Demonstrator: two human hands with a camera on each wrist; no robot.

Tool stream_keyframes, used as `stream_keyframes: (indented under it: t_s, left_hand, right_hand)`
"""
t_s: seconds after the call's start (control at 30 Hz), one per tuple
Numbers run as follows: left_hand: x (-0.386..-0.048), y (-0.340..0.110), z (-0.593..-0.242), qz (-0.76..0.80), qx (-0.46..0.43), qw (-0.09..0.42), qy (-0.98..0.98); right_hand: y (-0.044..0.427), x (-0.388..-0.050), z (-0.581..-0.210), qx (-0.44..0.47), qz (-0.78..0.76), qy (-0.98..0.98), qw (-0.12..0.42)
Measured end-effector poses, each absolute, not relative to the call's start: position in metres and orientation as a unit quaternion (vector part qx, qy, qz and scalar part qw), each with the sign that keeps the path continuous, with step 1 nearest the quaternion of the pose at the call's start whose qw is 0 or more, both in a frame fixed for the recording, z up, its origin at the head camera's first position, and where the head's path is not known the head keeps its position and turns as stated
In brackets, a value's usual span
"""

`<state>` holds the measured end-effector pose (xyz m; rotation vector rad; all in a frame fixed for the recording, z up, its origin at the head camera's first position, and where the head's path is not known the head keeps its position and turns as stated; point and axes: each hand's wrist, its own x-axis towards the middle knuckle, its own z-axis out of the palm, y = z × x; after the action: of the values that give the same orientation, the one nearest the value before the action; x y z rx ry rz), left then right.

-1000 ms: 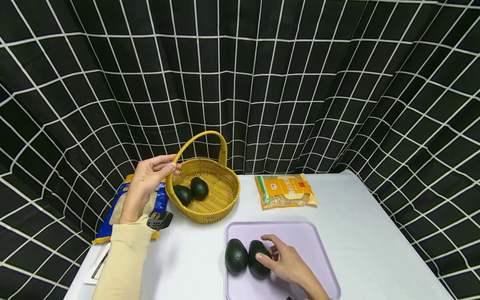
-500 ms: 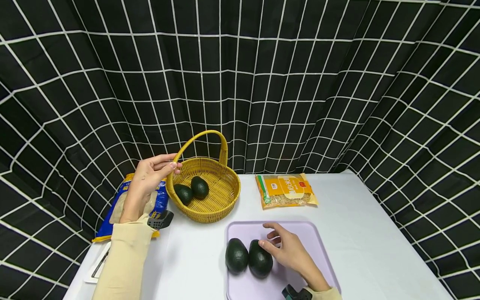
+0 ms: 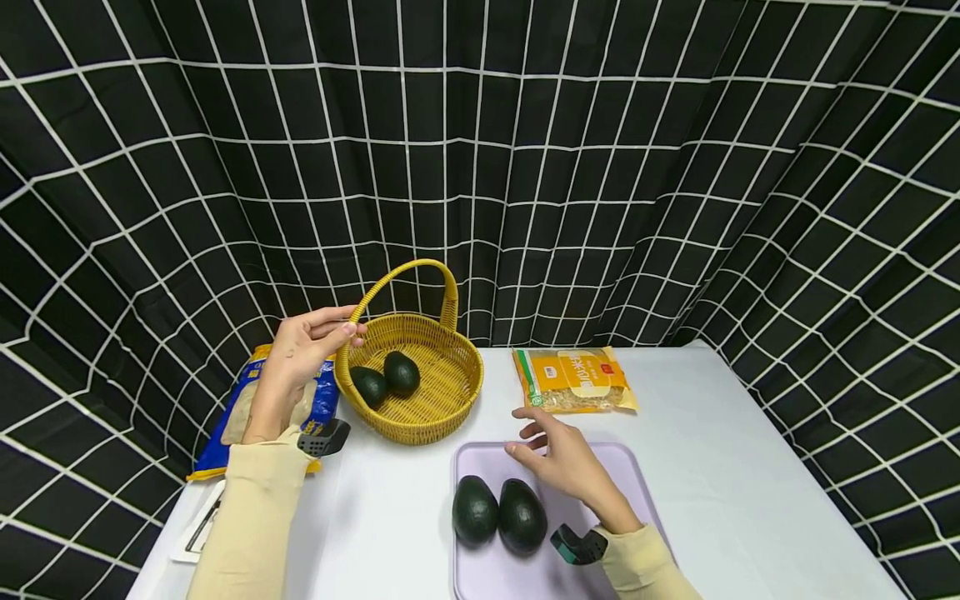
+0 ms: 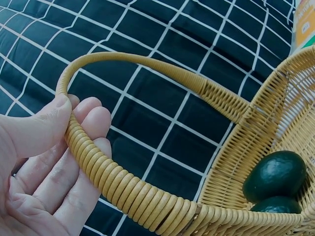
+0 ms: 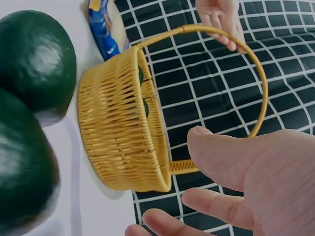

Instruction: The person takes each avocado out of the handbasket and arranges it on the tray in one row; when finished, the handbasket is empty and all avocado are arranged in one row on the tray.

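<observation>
Far L: 1 thin white flat item w/ black detail [image 3: 197, 518], partly hidden by sleeve; ID unclear. Next, 1 blue-and-yellow plastic pack w/ pale contents [image 3: 232, 425], lying flat, partly behind the L forearm.

L hand [image 3: 303, 346]: thumb and fingers pinch the wrapped handle [image 4: 128, 191] of 1 round yellow woven basket [image 3: 420, 432], upright, just R of blue pack. Basket contents: 2 dark-green egg-shaped avocados [image 3: 402, 374], side by side at its L side.

Ctr.: 1 lilac rounded-corner tray [image 3: 487, 579], nearer the wearer than basket. On it, 2 more dark-green avocados, just beside each other at tray's L side. Avocado total: 4.

R hand [image 3: 566, 462]: over tray, beyond its 2 avocados; grips nothing, thumb apart from loosely bent fingers. Cream sleeves, qty 2 [image 3: 251, 517]; black wrist units, qty 2 [image 3: 324, 438].

Beyond tray, 1 orange-and-yellow printed plastic packet [image 3: 576, 381], flat nr. far edge, well apart from basket.

Surface: 1 white table [image 3: 765, 483], smooth, evenly lit. Room: black fabric curtain w/ white grid lines [image 3: 468, 167], hung in folds at back and both sides.
</observation>
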<state>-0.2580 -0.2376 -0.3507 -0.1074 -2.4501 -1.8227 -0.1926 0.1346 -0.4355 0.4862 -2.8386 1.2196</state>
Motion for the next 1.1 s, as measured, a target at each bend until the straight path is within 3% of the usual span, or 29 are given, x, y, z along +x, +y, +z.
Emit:
stream_keyframes:
  t_s: [0.7, 1.1]
  left_hand:
    - [-0.259, -0.239, -0.347, -0.617, -0.040, 0.048, -0.784]
    - [-0.257, -0.237, -0.351, -0.602, -0.034, 0.047, -0.796]
  right_hand:
    - [0.099, -0.259, -0.403, 0.250, 0.309, -0.917, -0.028]
    - [0.069, -0.279, -0.396, 0.272, 0.278, -0.919, -0.062]
